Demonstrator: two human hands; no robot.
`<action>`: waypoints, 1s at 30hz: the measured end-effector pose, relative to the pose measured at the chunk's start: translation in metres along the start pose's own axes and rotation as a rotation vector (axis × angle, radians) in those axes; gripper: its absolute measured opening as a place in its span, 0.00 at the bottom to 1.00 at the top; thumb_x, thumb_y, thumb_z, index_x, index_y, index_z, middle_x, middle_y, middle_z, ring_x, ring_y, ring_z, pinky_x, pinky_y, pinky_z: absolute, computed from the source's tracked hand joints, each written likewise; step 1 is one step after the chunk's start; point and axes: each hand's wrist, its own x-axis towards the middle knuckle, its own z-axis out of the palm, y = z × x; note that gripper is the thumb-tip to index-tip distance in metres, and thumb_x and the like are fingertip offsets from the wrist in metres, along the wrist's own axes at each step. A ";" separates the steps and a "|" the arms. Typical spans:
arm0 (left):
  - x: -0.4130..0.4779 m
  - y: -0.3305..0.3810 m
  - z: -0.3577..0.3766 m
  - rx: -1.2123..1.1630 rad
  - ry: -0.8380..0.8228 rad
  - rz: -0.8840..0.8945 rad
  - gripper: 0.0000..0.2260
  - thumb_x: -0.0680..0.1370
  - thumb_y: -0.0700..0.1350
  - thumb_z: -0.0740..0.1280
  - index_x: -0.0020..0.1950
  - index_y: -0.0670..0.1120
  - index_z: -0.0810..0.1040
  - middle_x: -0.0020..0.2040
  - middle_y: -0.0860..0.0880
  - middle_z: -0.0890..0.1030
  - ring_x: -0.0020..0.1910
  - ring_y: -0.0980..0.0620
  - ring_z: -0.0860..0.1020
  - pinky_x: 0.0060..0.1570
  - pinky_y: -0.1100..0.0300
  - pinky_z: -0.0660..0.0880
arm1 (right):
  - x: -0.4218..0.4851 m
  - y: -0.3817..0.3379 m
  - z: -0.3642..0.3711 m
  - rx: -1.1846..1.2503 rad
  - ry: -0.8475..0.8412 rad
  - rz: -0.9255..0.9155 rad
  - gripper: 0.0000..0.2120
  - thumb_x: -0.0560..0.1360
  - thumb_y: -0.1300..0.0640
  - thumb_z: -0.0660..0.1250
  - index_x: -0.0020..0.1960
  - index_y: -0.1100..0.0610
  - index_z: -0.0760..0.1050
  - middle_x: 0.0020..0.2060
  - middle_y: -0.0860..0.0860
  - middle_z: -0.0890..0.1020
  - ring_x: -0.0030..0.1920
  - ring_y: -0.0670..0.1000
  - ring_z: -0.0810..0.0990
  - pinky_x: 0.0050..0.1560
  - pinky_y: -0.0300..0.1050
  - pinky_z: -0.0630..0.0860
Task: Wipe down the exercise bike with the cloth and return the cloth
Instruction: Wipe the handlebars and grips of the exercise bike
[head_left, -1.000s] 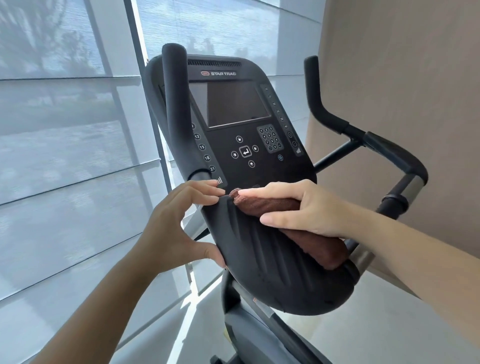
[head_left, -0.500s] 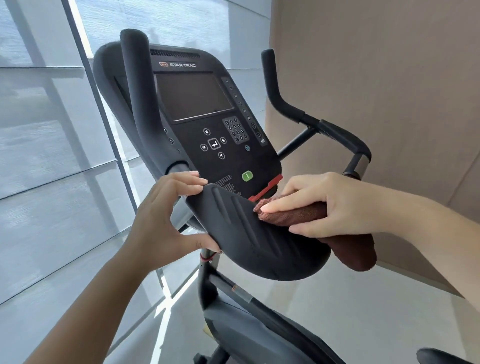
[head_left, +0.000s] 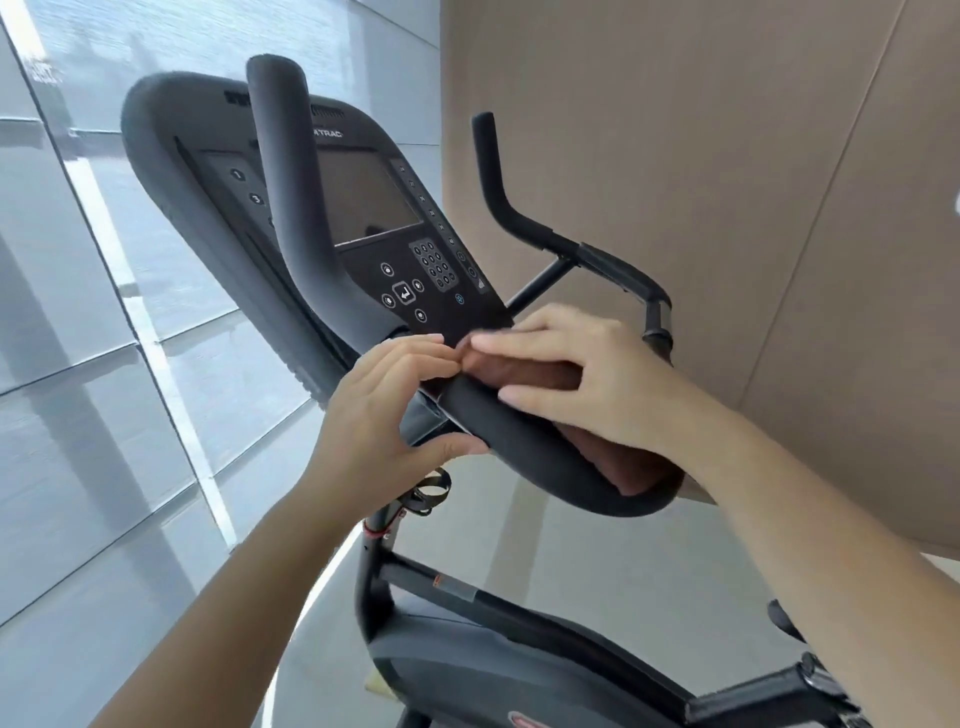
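One cloth (head_left: 524, 375): brown, soft nap, folded thick; I see it pressed on the console's lower lip, tail hanging off the right end.
Right hand (head_left: 587, 379): fingers closed over the cloth, palm down.
Left hand (head_left: 387, 415): thumb and fingers pinch the lip's left edge, no cloth in it.
Exercise bike (head_left: 519, 654): matte black, rounded moulded lip.
Console (head_left: 374, 208): glossy dark screen, small round keys.
Handlebars (head_left: 524, 228): bent black tubes.
Wall (head_left: 727, 156): smooth tan panels.
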 end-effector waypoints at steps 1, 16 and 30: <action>0.000 -0.001 0.001 -0.013 0.020 0.015 0.27 0.69 0.61 0.67 0.50 0.37 0.77 0.52 0.52 0.76 0.59 0.52 0.72 0.61 0.58 0.68 | 0.000 -0.003 0.004 -0.024 -0.065 0.032 0.20 0.72 0.54 0.69 0.62 0.41 0.73 0.53 0.45 0.77 0.54 0.41 0.74 0.59 0.33 0.67; -0.003 -0.013 0.008 -0.082 0.069 0.065 0.23 0.70 0.58 0.68 0.49 0.38 0.78 0.51 0.45 0.81 0.56 0.45 0.77 0.58 0.53 0.70 | -0.051 -0.021 0.008 -0.148 0.236 0.133 0.17 0.72 0.57 0.69 0.59 0.45 0.75 0.50 0.48 0.78 0.51 0.42 0.75 0.54 0.29 0.67; -0.004 -0.019 0.002 -0.082 -0.005 0.129 0.22 0.72 0.57 0.66 0.52 0.38 0.78 0.54 0.44 0.80 0.58 0.44 0.76 0.58 0.52 0.69 | -0.024 -0.030 0.008 -0.358 -0.110 -0.038 0.17 0.73 0.55 0.67 0.61 0.45 0.74 0.52 0.51 0.73 0.56 0.52 0.73 0.61 0.45 0.70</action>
